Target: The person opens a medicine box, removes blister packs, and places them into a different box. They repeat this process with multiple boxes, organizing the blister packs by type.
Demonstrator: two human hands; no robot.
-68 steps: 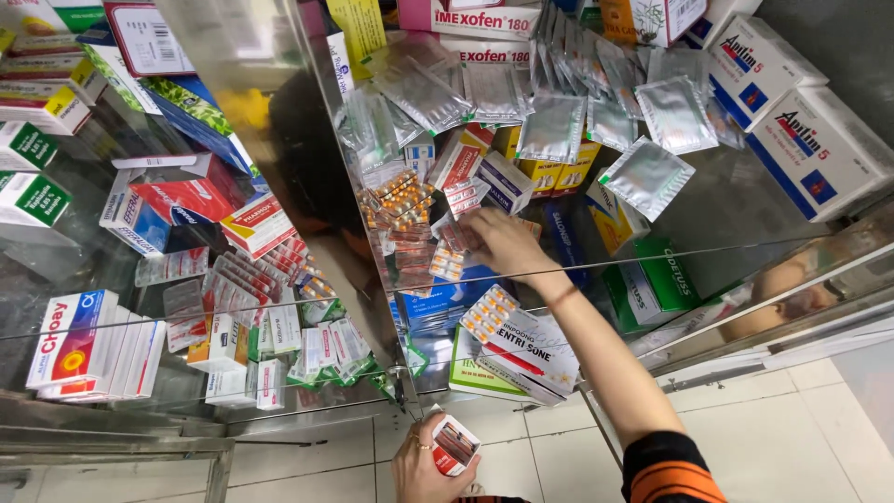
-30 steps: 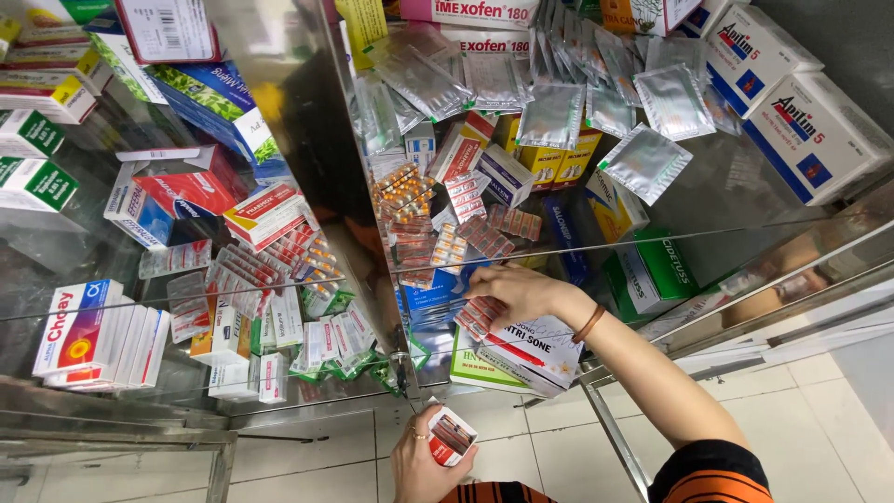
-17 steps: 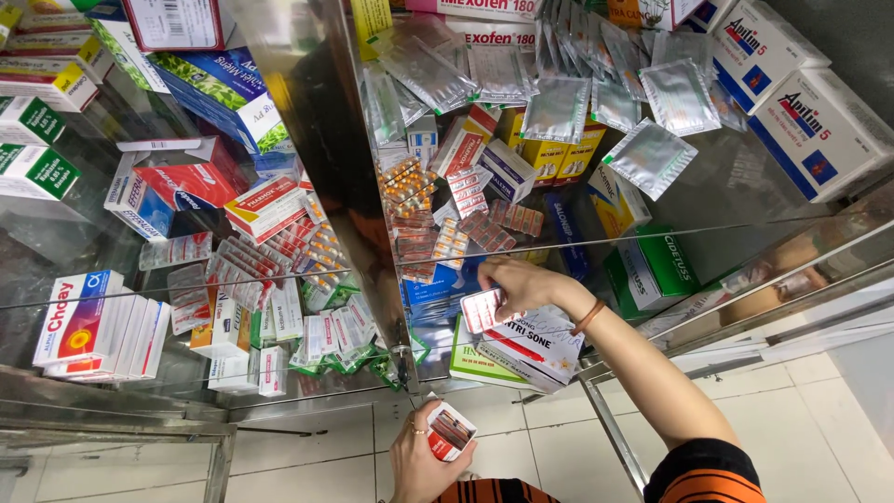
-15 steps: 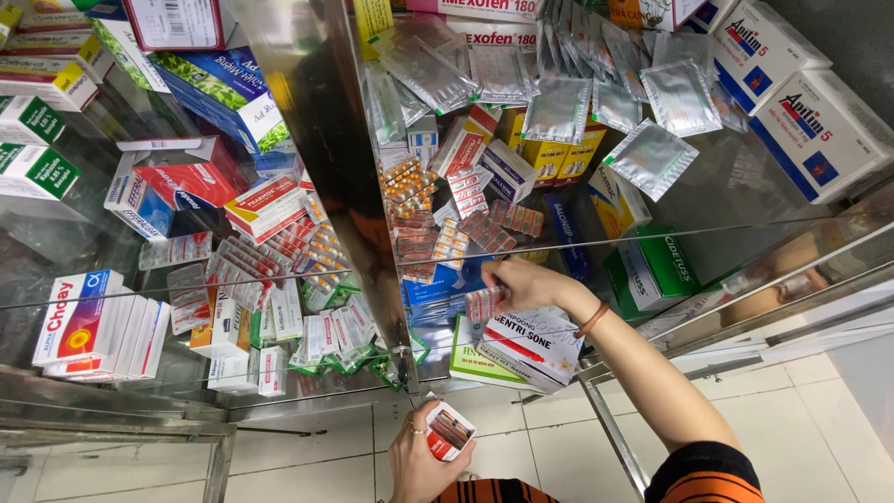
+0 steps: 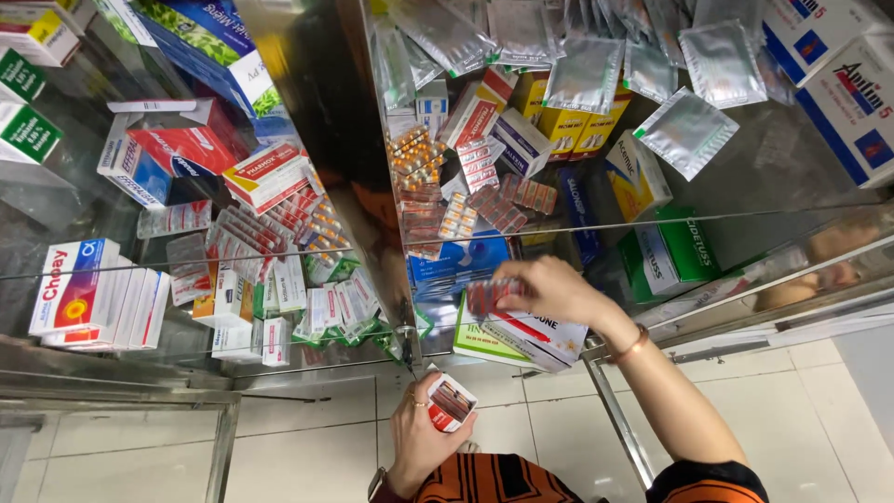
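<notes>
My right hand (image 5: 549, 291) reaches into a glass cabinet and pinches a red blister strip (image 5: 491, 296) just above a white and red box (image 5: 531, 337) on the lower shelf. My left hand (image 5: 421, 436) stays low, outside the cabinet near my orange-striped shirt, and holds a small white and red box (image 5: 451, 402) with its end flap open. Above my right hand lie several loose blister strips (image 5: 445, 191) of orange and red pills on the glass shelf (image 5: 745, 219).
Silver foil sachets (image 5: 684, 130) and yellow boxes (image 5: 577, 126) crowd the upper right. Green boxes (image 5: 666, 256) stand to the right of my arm. The left compartment holds white boxes (image 5: 98, 298) and more strips. A metal frame post (image 5: 619, 424) crosses by my forearm, over white tiled floor.
My right hand came down from the loose strips on the upper shelf to the lower shelf, bringing a red blister strip with it. The left hand kept the small box still.
</notes>
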